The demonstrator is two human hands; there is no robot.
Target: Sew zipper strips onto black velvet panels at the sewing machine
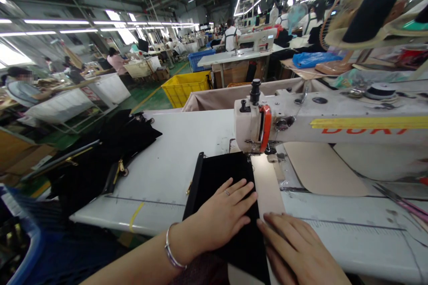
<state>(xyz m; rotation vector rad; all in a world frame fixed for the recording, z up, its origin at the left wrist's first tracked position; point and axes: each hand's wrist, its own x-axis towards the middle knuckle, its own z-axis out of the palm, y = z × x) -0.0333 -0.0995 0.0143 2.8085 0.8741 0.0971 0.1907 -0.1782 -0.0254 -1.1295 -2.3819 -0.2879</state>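
Observation:
A black fabric piece [222,171] with a dark, stiff strip along its left edge lies on the sewing machine's bed. Its far end reaches the needle area under the machine head [252,127]. My left hand [227,213] rests flat on the fabric, fingers spread, with a ring and a bracelet on it. My right hand [297,245] lies at the fabric's right edge, over a pale beige strip [269,187]. Its fingers are stretched out and slightly bent. The underside of this hand is hidden.
More black pieces with zippers [110,156] hang over the table's left edge. A blue crate [20,231] stands at lower left. Scissors [401,202] lie at right. Behind the table are a yellow bin [187,87] and several people at other machines.

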